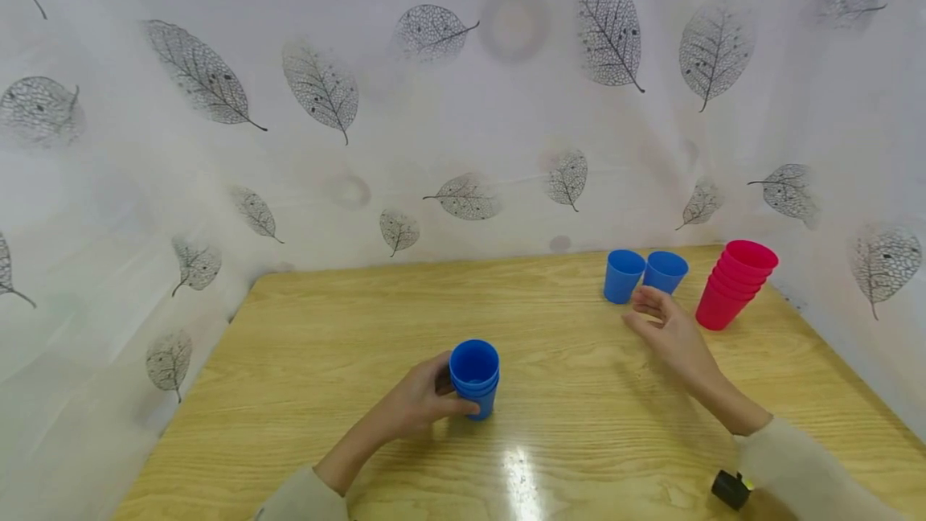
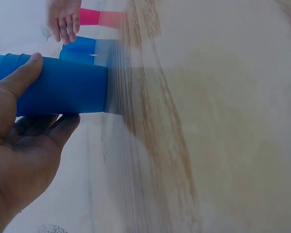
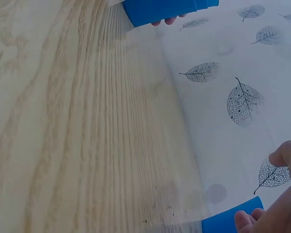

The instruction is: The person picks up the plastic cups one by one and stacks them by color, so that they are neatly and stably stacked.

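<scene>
Near the middle of the table, my left hand (image 1: 423,399) grips a nested stack of blue cups (image 1: 483,402), thumb on one side and fingers on the other. In the left wrist view the stack (image 2: 70,87) stands with its base at the wood. My right hand (image 1: 673,336) is just in front of two single blue cups, its fingers bent and parted from the thumb with nothing between them. One blue cup (image 1: 624,276) stands to the left; the other blue cup (image 1: 665,268) is partly hidden behind the fingertips. In the right wrist view, fingers (image 3: 242,221) overlap a blue cup (image 3: 225,223).
A nested stack of pink-red cups (image 1: 732,288) stands right of the blue pair, near the table's back right corner. A small black object (image 1: 731,490) lies by the right sleeve. Leaf-patterned white sheeting (image 1: 463,127) hangs behind and beside the wooden table (image 1: 347,320).
</scene>
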`<state>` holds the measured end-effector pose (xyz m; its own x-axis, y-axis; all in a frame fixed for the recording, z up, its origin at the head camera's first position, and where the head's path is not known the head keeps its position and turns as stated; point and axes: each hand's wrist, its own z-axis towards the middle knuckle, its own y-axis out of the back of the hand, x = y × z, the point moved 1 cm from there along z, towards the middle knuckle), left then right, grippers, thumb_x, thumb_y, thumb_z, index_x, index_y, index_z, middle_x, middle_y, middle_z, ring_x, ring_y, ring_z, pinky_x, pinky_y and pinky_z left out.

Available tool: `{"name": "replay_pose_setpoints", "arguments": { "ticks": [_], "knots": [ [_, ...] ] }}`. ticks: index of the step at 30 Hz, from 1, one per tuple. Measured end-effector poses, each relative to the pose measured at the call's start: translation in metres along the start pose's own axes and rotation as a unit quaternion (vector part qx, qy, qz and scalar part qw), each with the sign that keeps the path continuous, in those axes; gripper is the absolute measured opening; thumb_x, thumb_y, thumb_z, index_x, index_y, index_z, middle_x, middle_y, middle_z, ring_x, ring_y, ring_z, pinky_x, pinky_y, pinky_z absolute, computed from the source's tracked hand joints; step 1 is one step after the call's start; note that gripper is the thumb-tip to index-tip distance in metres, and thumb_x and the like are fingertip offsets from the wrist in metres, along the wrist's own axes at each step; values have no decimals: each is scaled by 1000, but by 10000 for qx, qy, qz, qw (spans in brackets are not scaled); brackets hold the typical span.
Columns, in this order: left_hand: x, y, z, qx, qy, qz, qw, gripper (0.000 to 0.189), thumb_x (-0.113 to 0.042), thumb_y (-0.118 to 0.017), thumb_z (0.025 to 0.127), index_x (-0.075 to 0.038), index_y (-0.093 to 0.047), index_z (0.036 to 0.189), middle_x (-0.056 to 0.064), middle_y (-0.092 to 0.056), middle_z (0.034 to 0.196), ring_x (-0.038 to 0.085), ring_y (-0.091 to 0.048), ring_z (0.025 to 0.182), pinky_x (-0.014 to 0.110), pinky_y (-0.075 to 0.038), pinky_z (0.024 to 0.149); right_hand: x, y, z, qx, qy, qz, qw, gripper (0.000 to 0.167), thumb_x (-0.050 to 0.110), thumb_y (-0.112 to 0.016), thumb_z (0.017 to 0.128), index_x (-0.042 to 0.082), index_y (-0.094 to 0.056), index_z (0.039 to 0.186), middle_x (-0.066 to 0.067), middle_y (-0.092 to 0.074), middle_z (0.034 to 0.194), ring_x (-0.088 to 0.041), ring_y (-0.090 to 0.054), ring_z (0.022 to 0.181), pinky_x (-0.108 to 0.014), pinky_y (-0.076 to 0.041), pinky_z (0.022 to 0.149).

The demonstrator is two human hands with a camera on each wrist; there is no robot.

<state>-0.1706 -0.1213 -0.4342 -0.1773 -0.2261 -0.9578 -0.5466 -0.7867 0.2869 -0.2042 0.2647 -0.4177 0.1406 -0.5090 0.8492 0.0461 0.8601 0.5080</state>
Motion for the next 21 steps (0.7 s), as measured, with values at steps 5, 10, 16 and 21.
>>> {"name": "replay_pose_setpoints", "arguments": {
  "ticks": [5, 10, 16, 21],
  "knots": [
    [0, 0, -1, -4, 23, 24, 10000, 69, -5, -81, 89, 3, -47, 149, 19, -59, 141, 37, -55, 134, 40, -48, 111, -7, 2, 8, -44, -216, -106, 9997, 70, 31, -59, 107, -12, -30, 154, -32, -44, 151, -46, -43, 139, -41, -46, 111],
    [1, 1, -1, 8, 0, -36, 10000, 69, -4, -81, 89, 3, -47, 148, 19, -59, 141, 37, -55, 133, 38, -48, 110, -9, 2, 16, 18, -351, -18, 9994, 79, 35, -60, 106, -14, -23, 155, -34, -37, 156, -49, -38, 143, -60, -37, 113],
    [1, 1, -1, 15, -5, -74, 10000, 68, -3, -81, 89, 4, -47, 148, 19, -59, 140, 37, -55, 134, 37, -48, 110, -14, 0, 24, 39, -424, 24, 9991, 82, 31, -60, 106, -16, -15, 157, -37, -29, 158, -52, -34, 145, -61, -34, 114],
    [0, 1, -1, 10, 21, -84, 10000, 68, -3, -81, 89, 5, -46, 148, 20, -59, 141, 38, -55, 134, 38, -48, 110, -15, -6, 29, 93, -397, 441, 9982, 84, 23, -61, 106, -14, -8, 158, -37, -17, 163, -54, -24, 148, -63, -30, 116]
  ]
}}
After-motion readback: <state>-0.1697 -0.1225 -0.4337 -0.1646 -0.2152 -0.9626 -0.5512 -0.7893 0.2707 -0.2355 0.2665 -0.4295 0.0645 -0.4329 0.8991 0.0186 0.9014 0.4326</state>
